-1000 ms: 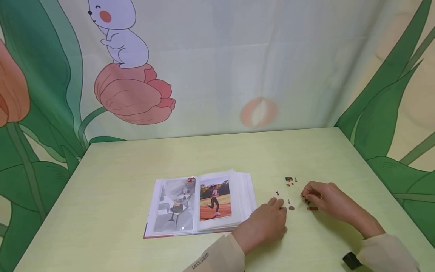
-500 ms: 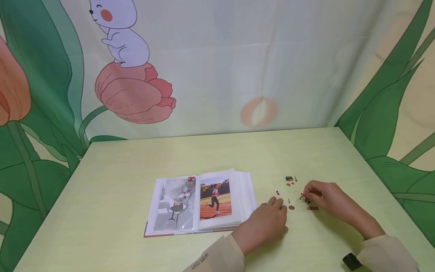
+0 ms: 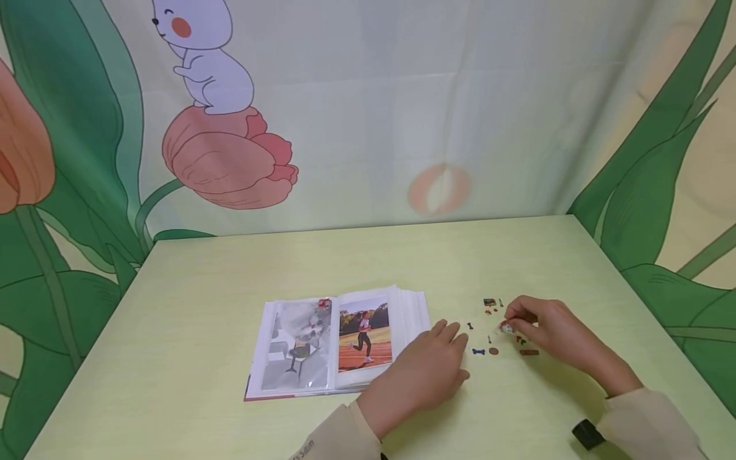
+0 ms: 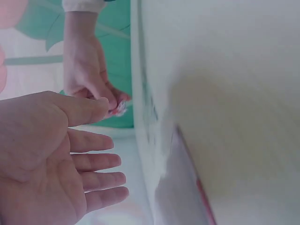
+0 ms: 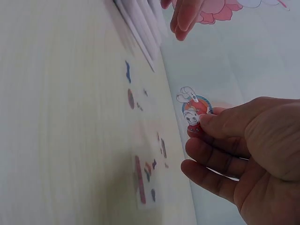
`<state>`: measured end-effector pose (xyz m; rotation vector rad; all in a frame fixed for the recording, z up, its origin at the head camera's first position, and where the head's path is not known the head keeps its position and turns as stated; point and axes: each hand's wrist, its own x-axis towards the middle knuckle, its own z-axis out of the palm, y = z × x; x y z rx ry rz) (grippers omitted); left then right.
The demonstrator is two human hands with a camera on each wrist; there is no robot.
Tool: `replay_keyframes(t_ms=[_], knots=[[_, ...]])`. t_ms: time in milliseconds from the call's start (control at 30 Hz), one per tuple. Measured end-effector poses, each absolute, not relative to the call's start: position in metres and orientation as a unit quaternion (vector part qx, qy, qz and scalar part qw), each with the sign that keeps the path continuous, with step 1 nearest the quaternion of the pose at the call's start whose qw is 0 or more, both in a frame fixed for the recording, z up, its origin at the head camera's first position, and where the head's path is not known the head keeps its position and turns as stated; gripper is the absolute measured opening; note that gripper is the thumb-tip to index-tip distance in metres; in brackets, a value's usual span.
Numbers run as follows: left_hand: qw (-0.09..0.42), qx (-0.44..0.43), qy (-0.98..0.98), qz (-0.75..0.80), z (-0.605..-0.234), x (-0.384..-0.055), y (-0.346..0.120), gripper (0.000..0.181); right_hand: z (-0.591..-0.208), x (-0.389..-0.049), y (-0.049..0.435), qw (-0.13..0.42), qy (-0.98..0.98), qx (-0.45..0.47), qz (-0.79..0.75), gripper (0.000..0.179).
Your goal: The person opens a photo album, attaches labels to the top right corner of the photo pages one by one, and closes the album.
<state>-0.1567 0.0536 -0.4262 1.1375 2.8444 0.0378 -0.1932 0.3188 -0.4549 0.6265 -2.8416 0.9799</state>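
Note:
My right hand (image 3: pixel 546 329) pinches a small cartoon sticker (image 5: pixel 196 112) between thumb and fingers. It shows a white, spotted, long-eared figure with red and blue, and is raised off the table in the right wrist view. Below and around that hand lie several tiny stickers, among them a blue bone sticker (image 3: pixel 478 351), a brown round one (image 3: pixel 493 351) and a red strip (image 3: pixel 529 352). They seem to sit on a clear sheet. With fingers stretched out, my left hand (image 4: pixel 51 159) holds nothing. In the head view it hovers by the open photo album's (image 3: pixel 411 313) lower right corner.
The album shows a greyish picture (image 3: pixel 293 351) on its left page and a photo of a runner (image 3: pixel 363 335) on its right. A black object (image 3: pixel 588 434) is by my right sleeve. Behind the pale table (image 3: pixel 172 287) hangs a printed curtain (image 3: pixel 345 128).
My left hand has moved left from the sticker sheet toward the album, uncovering the blue bone sticker. The right hand has shifted slightly left, and the cartoon sticker now shows in its fingers.

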Motion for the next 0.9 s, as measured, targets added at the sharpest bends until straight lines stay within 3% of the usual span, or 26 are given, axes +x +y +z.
replay_keyframes(t_ms=[167, 567, 900], knots=[[0.039, 0.352, 0.935, 0.039, -0.419, -0.158, 0.026, 0.057, -0.449, -0.197, 0.309, 0.033, -0.912, 0.224, 0.341, 0.017], [-0.018, 0.325, 0.941, 0.088, -0.42, -0.164, -0.032, 0.054, -0.447, -0.209, 0.287, 0.004, -0.911, 0.222, 0.349, 0.017], [-0.003, 0.306, 0.946, 0.112, -0.427, -0.163, -0.053, 0.054, -0.452, -0.223, 0.265, -0.009, -0.897, 0.241, 0.371, 0.017]])
